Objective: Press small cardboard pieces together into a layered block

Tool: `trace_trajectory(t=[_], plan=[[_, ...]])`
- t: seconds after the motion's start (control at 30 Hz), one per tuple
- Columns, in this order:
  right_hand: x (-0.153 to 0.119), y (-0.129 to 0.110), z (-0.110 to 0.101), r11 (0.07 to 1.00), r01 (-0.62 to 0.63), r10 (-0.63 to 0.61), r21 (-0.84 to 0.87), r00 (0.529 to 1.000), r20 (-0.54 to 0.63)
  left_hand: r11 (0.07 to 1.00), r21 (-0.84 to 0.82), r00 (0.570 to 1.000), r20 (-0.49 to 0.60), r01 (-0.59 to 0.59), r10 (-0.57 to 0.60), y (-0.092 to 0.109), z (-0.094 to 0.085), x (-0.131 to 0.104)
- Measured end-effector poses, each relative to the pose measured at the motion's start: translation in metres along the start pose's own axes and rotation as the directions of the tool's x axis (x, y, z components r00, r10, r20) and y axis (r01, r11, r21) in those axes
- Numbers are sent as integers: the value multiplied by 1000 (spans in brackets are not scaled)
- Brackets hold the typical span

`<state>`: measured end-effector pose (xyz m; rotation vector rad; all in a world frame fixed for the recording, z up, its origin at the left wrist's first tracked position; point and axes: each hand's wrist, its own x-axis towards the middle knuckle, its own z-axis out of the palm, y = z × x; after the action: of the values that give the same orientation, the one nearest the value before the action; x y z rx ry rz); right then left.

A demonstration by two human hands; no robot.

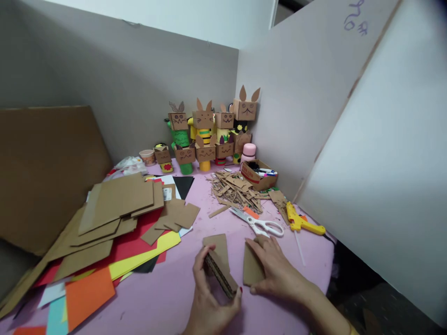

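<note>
My left hand [213, 293] is closed around a small stack of cardboard pieces [222, 275], tilted so that its corrugated edges show. Behind the stack, another cardboard rectangle [217, 243] lies on the table, partly covered by it. My right hand [270, 265] rests over a cardboard piece [252, 267] on the tabletop, thumb at its lower corner and fingertips at its top edge. White-handled scissors [267, 228] lie just beyond my right hand. To the right of them sits a yellow glue gun [303, 221] with a clear glue stick [299, 249] near it.
Cardboard sheets [115, 200] and coloured paper [90, 293] pile up at the left. Cardboard scraps [233, 188] lie in the middle, beside a box of markers [258, 176]. Several cardboard animal figures [204, 120] stand at the back near a pink bottle [249, 151]. Grey walls close off the back and right.
</note>
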<state>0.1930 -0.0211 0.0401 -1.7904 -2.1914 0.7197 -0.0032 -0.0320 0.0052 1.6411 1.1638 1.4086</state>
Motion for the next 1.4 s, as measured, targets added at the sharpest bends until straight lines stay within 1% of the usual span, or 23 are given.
trace_trajectory(t=[0.1,0.17,0.27,0.4,0.47,0.53,0.6,0.67,0.7,0.73,0.77,0.8,0.87,0.9,0.93,0.97,1.03,1.07,1.1,1.13,1.23,1.3,1.4], plan=[[-4,-1,6,988,-30,41,152,997,-72,999,-21,980,-195,-37,32,6,-9,11],[-6,1,12,967,-35,67,253,991,-117,999,-38,962,-273,-34,23,8,-14,18],[-4,6,20,919,12,78,394,974,-211,995,-94,958,-283,16,-42,8,-18,24],[5,10,22,867,44,160,496,919,-360,989,-136,954,-286,55,-92,9,-20,26],[7,8,19,864,32,171,502,920,-354,988,-141,953,-288,56,-95,10,-21,26],[5,4,14,896,5,142,445,944,-297,987,-147,953,-286,65,-105,10,-21,26],[-1,-1,11,959,-52,109,277,974,-196,985,-156,952,-284,73,-116,10,-22,26],[-8,-6,9,990,-88,100,114,989,-107,981,-176,949,-289,77,-126,11,-22,27],[-11,-8,9,991,-95,103,95,991,-82,980,-186,946,-297,77,-130,12,-23,28],[-14,-9,10,985,-87,97,151,993,-64,979,-191,943,-307,75,-132,13,-24,29],[-16,-10,10,961,-70,86,267,995,-50,979,-190,938,-321,70,-129,14,-25,31],[-18,-11,11,906,-50,77,421,996,-49,981,-186,933,-337,62,-123,15,-27,32],[-18,-14,11,692,10,111,722,987,-120,984,-175,924,-366,46,-108,15,-28,34],[-17,-16,12,575,54,163,816,970,-179,984,-174,924,-366,47,-109,15,-28,34],[-17,-19,13,493,100,234,864,942,-243,982,-179,930,-346,63,-122,14,-26,32],[-16,-22,16,458,142,298,877,905,-302,978,-185,942,-300,97,-150,14,-24,29],[-15,-30,25,478,196,333,856,862,-383,967,-159,963,-150,198,-222,12,-15,20],[-16,-33,32,500,212,308,840,863,-401,962,-120,964,-73,246,-256,11,-10,15],[-18,-36,40,507,223,260,832,881,-395,960,-58,961,-23,272,-274,10,-5,9],[-20,-39,49,496,219,203,840,911,-358,963,4,963,-13,269,-269,10,0,3],[-30,-44,72,476,213,107,853,949,-297,973,88,977,3,212,-213,11,9,-9],[-35,-44,80,480,235,48,845,955,-293,974,83,975,59,210,-215,13,11,-12],[-37,-39,78,462,286,-56,840,954,-294,968,66,960,122,244,-251,14,9,-14]])
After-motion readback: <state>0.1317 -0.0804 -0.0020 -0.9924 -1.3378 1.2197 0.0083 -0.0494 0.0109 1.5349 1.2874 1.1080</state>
